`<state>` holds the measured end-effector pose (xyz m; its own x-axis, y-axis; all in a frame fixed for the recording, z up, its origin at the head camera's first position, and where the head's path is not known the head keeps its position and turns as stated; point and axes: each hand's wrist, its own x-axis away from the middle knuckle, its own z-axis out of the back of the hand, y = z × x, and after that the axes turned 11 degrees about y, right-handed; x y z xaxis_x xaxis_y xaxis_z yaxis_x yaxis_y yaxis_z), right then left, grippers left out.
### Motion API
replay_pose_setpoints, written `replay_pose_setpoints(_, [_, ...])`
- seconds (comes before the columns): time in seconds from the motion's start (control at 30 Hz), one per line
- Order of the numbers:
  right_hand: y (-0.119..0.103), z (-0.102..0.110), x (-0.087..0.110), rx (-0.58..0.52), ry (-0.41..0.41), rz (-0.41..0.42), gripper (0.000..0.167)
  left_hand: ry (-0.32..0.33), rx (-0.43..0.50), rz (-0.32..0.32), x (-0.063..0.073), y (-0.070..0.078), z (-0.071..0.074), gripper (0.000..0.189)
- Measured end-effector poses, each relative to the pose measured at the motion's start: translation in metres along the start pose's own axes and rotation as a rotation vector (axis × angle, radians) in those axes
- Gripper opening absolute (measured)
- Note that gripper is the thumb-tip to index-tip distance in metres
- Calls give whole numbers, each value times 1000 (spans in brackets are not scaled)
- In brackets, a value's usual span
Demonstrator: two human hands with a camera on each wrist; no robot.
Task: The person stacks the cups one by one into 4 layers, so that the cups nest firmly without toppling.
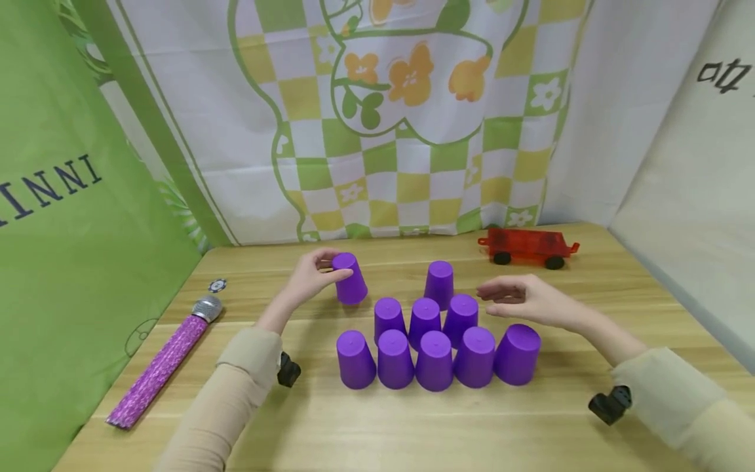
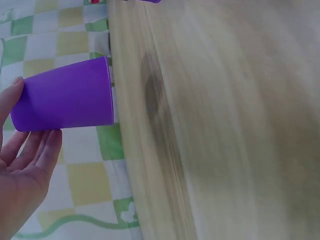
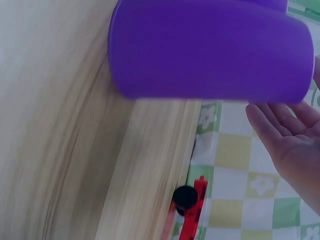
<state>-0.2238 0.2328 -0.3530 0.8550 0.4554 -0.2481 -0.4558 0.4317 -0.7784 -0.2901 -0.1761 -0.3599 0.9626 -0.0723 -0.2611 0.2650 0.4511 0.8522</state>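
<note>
Wood-grain tabletop (image 1: 377,432), enclosed on three sides
Checkered floral curtain (image 1: 413,157) behind, lettered green cloth (image 1: 88,262) left, pale panel (image 1: 690,210) right.

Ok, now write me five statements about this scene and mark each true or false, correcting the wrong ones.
1. The left hand pinches a purple cup. True.
2. The right hand grips one too. False: the right hand holds nothing.
3. The front row is made up of five upside-down cups. True.
4. The microphone lies to the right of the front row. False: the microphone lies to its left.
5. The red cart stands on its wheels near the far edge of the table. True.
</note>
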Motion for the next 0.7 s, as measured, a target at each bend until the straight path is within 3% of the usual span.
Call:
replay_pose_setpoints(0.37, [-2,-13,-8,-8,-9,114,43,-100,-11,-29,-23,-1,-32,46])
replay_pose_setpoints(0.7, [0,-21,-14,52,-10,87,47,-209,-54,-51,-32,5,-50,48])
